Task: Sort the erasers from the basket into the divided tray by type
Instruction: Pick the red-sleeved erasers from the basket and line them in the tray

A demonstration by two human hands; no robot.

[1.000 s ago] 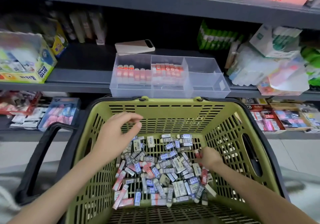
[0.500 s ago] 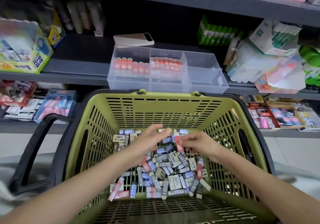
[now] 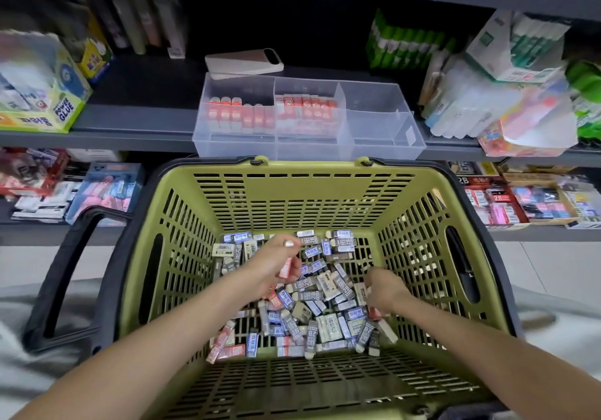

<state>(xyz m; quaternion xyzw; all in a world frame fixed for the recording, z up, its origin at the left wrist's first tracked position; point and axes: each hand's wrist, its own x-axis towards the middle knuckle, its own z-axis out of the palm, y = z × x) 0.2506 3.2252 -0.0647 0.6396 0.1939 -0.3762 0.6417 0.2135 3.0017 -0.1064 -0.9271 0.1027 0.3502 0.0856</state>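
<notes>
At the left edge of the frame, a yellow box of power glue (image 3: 42,100) stands on the shelf. Below it, the black handle (image 3: 61,273) of the green basket (image 3: 302,198) hangs to the outside. In the centre of the frame, the left hand (image 3: 276,265) is over the pile of erasers (image 3: 325,309) on the basket floor, with its fingers curled around one red-and-white eraser (image 3: 286,268). Above the basket, in the upper centre, the clear divided tray (image 3: 383,149) stands on the shelf. Its left compartment and its middle compartment each hold a row of red-and-white erasers. To the right of centre, the right hand (image 3: 385,292) reaches down into the pile. Its fingers bend downward among the erasers, and I cannot tell if they grip any.
</notes>
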